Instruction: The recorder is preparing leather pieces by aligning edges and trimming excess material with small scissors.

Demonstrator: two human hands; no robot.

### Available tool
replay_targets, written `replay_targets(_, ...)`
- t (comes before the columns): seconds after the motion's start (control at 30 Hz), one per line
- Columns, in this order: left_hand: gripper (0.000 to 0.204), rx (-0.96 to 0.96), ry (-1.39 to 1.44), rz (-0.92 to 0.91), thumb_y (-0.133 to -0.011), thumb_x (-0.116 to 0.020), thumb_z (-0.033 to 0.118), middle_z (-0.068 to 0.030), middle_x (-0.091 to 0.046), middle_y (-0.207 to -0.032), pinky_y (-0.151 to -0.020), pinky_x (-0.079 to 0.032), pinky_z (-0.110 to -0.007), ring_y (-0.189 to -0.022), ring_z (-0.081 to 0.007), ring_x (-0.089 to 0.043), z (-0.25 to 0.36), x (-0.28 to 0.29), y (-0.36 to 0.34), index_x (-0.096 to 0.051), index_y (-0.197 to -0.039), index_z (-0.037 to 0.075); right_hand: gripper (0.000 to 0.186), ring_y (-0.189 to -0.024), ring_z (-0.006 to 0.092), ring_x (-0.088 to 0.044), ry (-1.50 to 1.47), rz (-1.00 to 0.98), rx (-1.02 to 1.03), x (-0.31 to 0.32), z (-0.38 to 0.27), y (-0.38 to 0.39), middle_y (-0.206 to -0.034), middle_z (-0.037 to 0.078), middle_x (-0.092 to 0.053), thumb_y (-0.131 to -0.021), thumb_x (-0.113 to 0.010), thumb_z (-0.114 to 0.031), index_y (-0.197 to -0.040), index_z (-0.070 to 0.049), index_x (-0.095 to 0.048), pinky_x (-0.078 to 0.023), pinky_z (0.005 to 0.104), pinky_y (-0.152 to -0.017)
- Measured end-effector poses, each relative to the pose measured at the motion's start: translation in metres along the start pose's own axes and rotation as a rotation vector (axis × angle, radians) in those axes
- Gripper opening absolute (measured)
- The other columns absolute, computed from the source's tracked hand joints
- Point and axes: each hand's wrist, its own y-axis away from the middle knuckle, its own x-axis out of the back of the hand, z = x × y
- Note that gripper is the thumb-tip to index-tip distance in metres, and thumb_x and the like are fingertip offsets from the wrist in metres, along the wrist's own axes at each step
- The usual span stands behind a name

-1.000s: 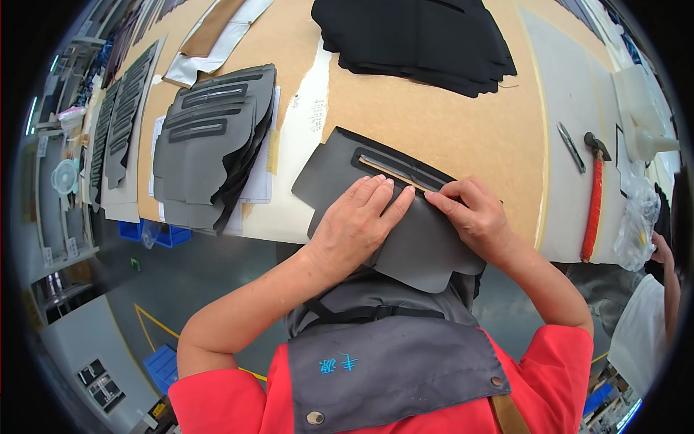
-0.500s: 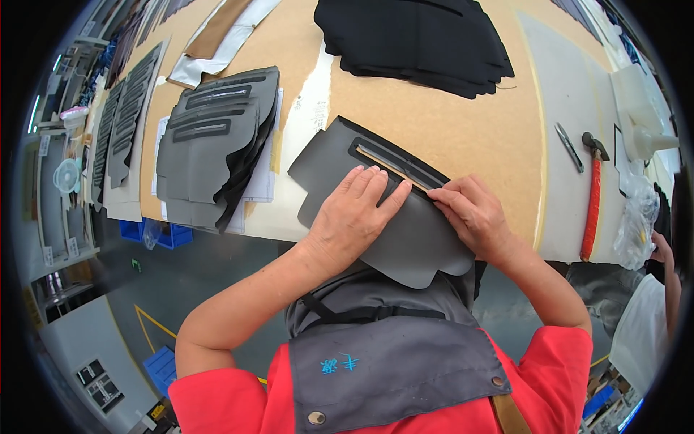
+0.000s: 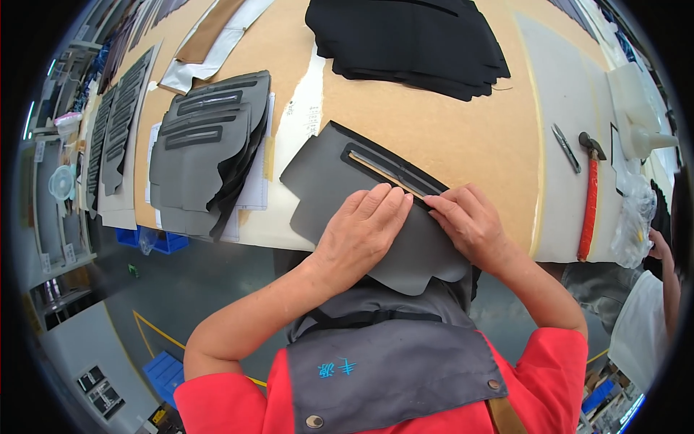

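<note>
A dark grey panel of leather-like sheet [image 3: 312, 173] lies slanted over the table's near edge. Along its upper side runs a black-bordered slot [image 3: 379, 168], through which a tan strip shows. My left hand [image 3: 361, 235] rests flat on the panel, fingers stretched and close together, their tips at the slot's lower border. At the slot's right end, my right hand [image 3: 470, 223] pinches the black edging between thumb and forefinger. Both sets of fingertips are close to each other. Whatever lies beneath my palms is hidden.
Stacked grey slotted panels [image 3: 195, 159] lie at left, a pile of black pieces [image 3: 412, 50] at the far side. At right are a red-handled hammer [image 3: 589, 210], a cutter [image 3: 566, 148], a whitish bottle [image 3: 643, 141] and a plastic bag [image 3: 634, 220]. Another person's hand [image 3: 659, 246] shows at the right edge.
My left hand's fingers have drawn together, and its index finger now lies beside the others. My right hand still pinches near the slot's right end. The whole view has shifted slightly.
</note>
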Motion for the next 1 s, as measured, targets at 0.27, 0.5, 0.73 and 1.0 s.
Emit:
replay_targets(0.27, 0.054, 0.04, 0.059, -0.026, -0.086, -0.063, 0.009, -0.0127, -0.057, -0.131, -0.103, -0.05, -0.039, -0.123, -0.027, -0.058, 0.005, -0.003, 0.0, -0.059, -0.139, -0.001, 0.04, -0.087, 0.0252, -0.062, -0.001, 0.012, 0.012, 0.001, 0.001, 0.006, -0.098, 0.008, -0.063, -0.076, -0.068, 0.001, -0.116, 0.0, -0.073, -0.054, 0.0376, -0.072)
replay_targets(0.5, 0.052, 0.02, 0.042, -0.012, -0.087, -0.063, 0.009, -0.0115, -0.057, -0.131, -0.104, -0.049, -0.039, -0.124, -0.0262, -0.058, 0.01, -0.003, -0.002, -0.06, -0.139, -0.001, 0.04, -0.084, 0.0256, -0.061, -0.02, 0.052, -0.016, 0.001, -0.002, 0.008, -0.097, 0.008, -0.064, -0.076, -0.07, 0.001, -0.115, -0.001, -0.074, -0.054, 0.0361, -0.07)
replay_targets(0.73, 0.052, 0.054, 0.069, -0.029, -0.087, -0.063, 0.009, -0.0111, -0.058, -0.13, -0.104, -0.049, -0.038, -0.124, -0.0257, -0.058, 0.014, -0.006, -0.002, -0.06, -0.138, -0.001, 0.036, -0.084, 0.0258, -0.061, 0.035, 0.012, 0.024, 0.007, -0.003, 0.011, -0.098, 0.009, -0.064, -0.077, -0.074, 0.003, -0.112, -0.001, -0.073, -0.054, 0.0354, -0.071)
replay_targets(1.0, 0.053, 0.03, 0.051, -0.013, -0.086, -0.064, 0.009, -0.0112, -0.057, -0.129, -0.104, -0.049, -0.038, -0.125, -0.0257, -0.057, 0.019, -0.008, -0.004, -0.06, -0.138, -0.001, 0.025, -0.085, 0.0267, -0.059, -0.065, 0.078, -0.193, 0.011, -0.005, 0.013, -0.097, 0.009, -0.065, -0.08, -0.08, -0.001, -0.104, -0.005, -0.075, -0.052, 0.0379, -0.072)
